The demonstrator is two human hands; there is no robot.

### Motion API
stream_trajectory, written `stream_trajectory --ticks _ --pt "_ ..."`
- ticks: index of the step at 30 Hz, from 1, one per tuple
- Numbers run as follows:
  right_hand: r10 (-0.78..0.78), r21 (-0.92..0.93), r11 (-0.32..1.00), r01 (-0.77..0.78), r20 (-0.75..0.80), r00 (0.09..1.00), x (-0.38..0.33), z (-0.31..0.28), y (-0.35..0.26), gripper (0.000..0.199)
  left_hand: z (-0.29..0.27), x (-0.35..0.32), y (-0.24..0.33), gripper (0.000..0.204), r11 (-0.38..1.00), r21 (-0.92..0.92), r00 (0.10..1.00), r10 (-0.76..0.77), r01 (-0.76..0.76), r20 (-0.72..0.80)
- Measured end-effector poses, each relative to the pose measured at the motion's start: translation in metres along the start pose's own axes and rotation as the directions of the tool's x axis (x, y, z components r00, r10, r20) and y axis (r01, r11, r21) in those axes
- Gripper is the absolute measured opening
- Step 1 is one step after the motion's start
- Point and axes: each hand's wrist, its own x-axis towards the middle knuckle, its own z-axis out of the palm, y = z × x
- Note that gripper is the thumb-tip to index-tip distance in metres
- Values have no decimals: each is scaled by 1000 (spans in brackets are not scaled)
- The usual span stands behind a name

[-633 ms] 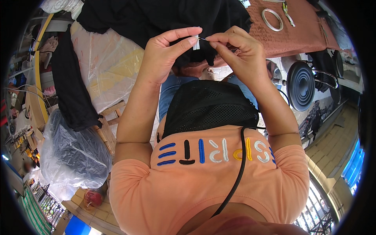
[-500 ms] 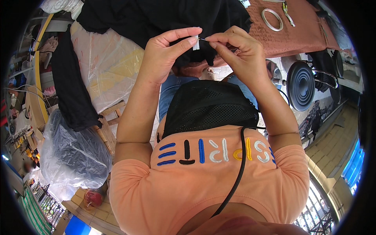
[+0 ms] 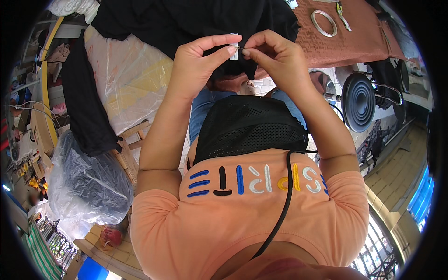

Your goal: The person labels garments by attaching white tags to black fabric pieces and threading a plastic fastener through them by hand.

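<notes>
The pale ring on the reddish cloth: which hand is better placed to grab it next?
Probably the right hand: it is nearer the pale ring, which lies on that side, though it seems to pinch a small thin item. The left hand is farther away, pinching a white strip.

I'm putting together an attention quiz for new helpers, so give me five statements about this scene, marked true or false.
1. The left hand pinches a white strip. True.
2. The right hand lies flat on the table. False: the right hand is raised, thumb and forefinger pinching a thin piece beside the strip.
3. A pale ring lies on the reddish-brown cover. True.
4. The round ringed seat is bright yellow. False: the round ringed seat is dark grey.
5. Black cloth lies beyond the hands. True.
</notes>
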Motion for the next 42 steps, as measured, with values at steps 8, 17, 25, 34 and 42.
stream_trajectory --ticks 8,17,25,34,42 --pt "-354 -247 908 339 -17 935 5 9 -6 11 6 0 -1 27 992 120 995 47 -36 -88" --pt "-600 -582 599 550 130 790 16 5 -35 13 3 2 -6 28 979 203 993 59 -37 -104" --pt "-246 165 956 242 1 969 25 -12 -58 4 -2 3 -8 28 973 219 995 86 -71 -59" --pt "-402 256 874 413 -94 911 26 -26 -72 10 -3 3 -2 31 971 238 999 0 9 -40" --pt "-534 210 800 562 -176 827 24 -30 -83 10 -4 4 -3 32 968 248 998 -37 49 -54"
